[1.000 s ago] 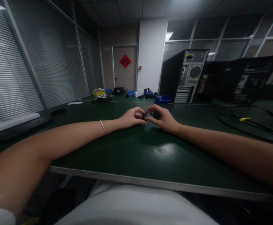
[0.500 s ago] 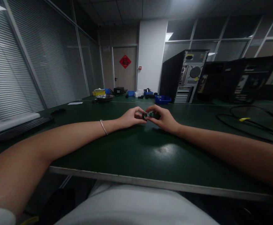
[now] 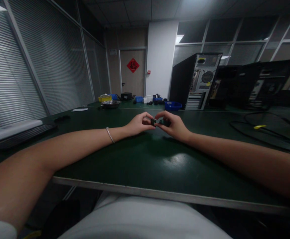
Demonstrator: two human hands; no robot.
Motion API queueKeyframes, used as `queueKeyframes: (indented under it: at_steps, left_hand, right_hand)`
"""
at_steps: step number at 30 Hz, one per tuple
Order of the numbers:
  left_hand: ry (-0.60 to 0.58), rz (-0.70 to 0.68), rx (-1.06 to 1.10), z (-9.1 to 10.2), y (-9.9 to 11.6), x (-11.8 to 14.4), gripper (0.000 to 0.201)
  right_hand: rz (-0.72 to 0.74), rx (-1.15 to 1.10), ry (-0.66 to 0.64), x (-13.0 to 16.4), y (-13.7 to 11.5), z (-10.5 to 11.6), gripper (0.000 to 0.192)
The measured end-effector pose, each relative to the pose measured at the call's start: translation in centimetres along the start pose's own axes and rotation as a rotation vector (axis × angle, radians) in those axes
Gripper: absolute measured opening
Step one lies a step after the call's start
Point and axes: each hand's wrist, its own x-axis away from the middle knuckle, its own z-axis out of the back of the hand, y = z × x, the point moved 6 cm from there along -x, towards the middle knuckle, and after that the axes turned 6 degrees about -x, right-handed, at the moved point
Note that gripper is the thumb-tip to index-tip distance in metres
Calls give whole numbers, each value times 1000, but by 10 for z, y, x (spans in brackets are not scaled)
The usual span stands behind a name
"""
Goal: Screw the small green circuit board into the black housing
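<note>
both hands pinching small black part (image 3: 160,122), blue bin (image 3: 173,105) behind

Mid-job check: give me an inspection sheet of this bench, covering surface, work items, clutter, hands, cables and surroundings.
Surface: dark green table, glare patch near the front edge.
Job's things: small black part, pinched between both hands above the table; details too small to tell.
Clutter: blue bins, yellow bin, metal bowl, keyboard at left.
Hands: left hand and right hand both grip the part.
Cables: black cables on the right.
Surroundings: computer tower, door, window blinds.
</note>
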Motion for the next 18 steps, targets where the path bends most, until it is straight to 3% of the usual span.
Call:
queueKeyframes:
  at_steps: [11, 18]
  left_hand:
    - [-25, -34, 7, -1, 2, 2, 42]
    - [1, 32, 135, 0, -1, 0, 35]
  right_hand:
    - [17, -20, -44, -1, 1, -3, 24]
    - [36, 22, -32, -1, 0, -2, 22]
